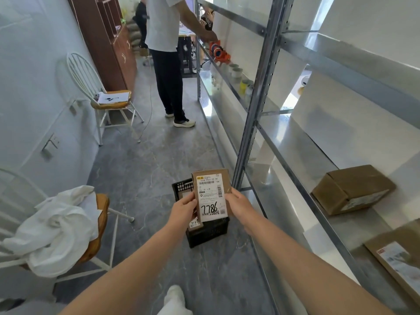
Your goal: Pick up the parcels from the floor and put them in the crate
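Person, head-camera view; only arms and part of a leg show.
- Left hand (184, 209), right hand (238, 205): both bare.
- Left forearm (136, 258), right forearm (295, 258): bare along whole visible length, down to bottom frame edge. Sleeves out of view.
- Leg (173, 301) at bottom centre: white fabric, soft creases, rounded top. Trouser knee or shoe, cannot tell.
- Pale grey-white cloth (27, 309) in bottom left corner: blurred, cannot tell whether it is the person's own garment.
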